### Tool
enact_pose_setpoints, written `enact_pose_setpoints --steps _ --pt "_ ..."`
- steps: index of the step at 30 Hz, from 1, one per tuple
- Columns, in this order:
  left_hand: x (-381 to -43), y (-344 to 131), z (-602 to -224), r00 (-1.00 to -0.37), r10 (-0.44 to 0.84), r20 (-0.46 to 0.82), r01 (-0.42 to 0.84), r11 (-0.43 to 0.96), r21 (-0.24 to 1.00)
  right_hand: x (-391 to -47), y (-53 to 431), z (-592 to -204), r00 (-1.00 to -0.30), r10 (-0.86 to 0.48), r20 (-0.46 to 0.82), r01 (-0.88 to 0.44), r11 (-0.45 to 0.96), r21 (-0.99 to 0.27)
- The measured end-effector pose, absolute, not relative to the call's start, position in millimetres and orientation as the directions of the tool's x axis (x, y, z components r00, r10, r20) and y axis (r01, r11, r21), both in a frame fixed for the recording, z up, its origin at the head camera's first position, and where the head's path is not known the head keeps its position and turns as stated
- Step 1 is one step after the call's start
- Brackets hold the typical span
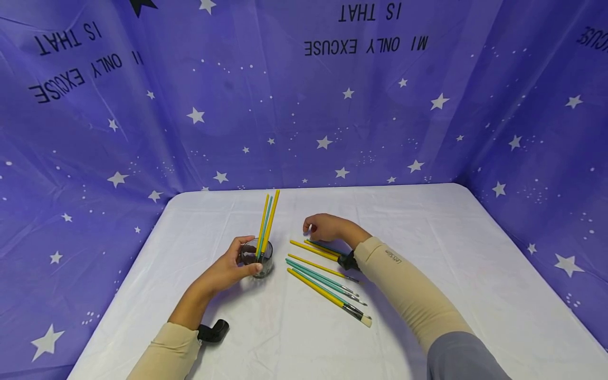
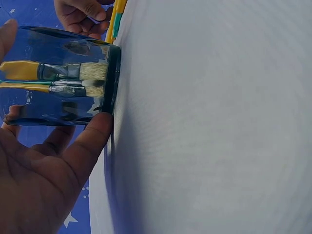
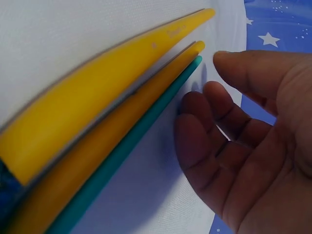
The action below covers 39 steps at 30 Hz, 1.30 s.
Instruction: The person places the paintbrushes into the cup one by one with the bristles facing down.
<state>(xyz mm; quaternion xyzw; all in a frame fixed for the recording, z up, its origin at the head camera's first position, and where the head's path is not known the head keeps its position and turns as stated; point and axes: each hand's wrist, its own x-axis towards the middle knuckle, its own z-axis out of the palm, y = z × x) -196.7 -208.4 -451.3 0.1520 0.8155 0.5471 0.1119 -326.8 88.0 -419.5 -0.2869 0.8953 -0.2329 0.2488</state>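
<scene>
My left hand [image 1: 231, 269] grips a clear drinking glass [image 1: 268, 268], fingers and thumb around its sides. Inside lean two yellow paintbrushes [image 1: 271, 221] and a thin teal paintbrush [image 1: 266, 219]. Their bristles [image 2: 92, 72] point down at the glass bottom in the left wrist view. My right hand [image 1: 325, 227] hovers over the far end of the loose brushes, holding nothing. Seen from the right wrist, its loosely bent fingers [image 3: 192, 139] are just apart from the handle tips of a teal brush [image 3: 136, 134] and two yellow brushes [image 3: 92, 97].
Nearer me lie more brushes on the white tablecloth [image 1: 266, 338]: a thin yellow one [image 1: 315, 265], several teal ones [image 1: 323, 277] and a thick yellow one [image 1: 315, 287]. Their bristle ends point right. A purple star-printed cloth [image 1: 285, 116] hangs behind the table.
</scene>
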Motion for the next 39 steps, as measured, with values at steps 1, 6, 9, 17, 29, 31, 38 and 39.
enact_pose_setpoints --steps 1,6,9,17,29,31,38,39 --pt "-196.6 -208.4 -451.3 -0.929 0.369 -0.017 0.125 0.358 0.925 -326.8 88.3 -419.7 -0.704 -0.634 -0.318 -0.402 0.726 -0.557" --pt "-195.9 -208.9 -450.1 -0.931 0.365 -0.020 0.124 0.365 0.923 -327.4 88.2 -421.6 -0.679 -0.649 -0.343 -0.422 0.727 -0.541" --pt "-195.4 -208.9 -449.6 -0.932 0.362 -0.024 0.120 0.368 0.922 -328.1 87.5 -423.0 -0.674 -0.650 -0.351 -0.429 0.731 -0.530" --pt "-195.8 -208.3 -451.1 -0.930 0.366 -0.022 0.114 0.346 0.931 -328.1 85.4 -425.1 -0.680 -0.637 -0.363 -0.444 0.752 -0.488" --pt "-196.6 -208.4 -452.3 -0.930 0.368 -0.018 0.120 0.351 0.929 -330.2 86.2 -427.4 -0.676 -0.641 -0.362 -0.451 0.749 -0.485" --pt "-196.5 -208.2 -451.9 -0.931 0.365 -0.020 0.118 0.352 0.929 -330.7 86.6 -427.5 -0.676 -0.643 -0.359 -0.451 0.747 -0.488" --pt "-196.6 -207.4 -451.3 -0.925 0.379 -0.016 0.121 0.334 0.935 -331.5 88.0 -427.4 -0.672 -0.646 -0.361 -0.449 0.744 -0.495" --pt "-196.6 -207.3 -451.3 -0.924 0.381 -0.015 0.121 0.331 0.936 -331.5 88.0 -427.5 -0.669 -0.650 -0.360 -0.455 0.741 -0.493"
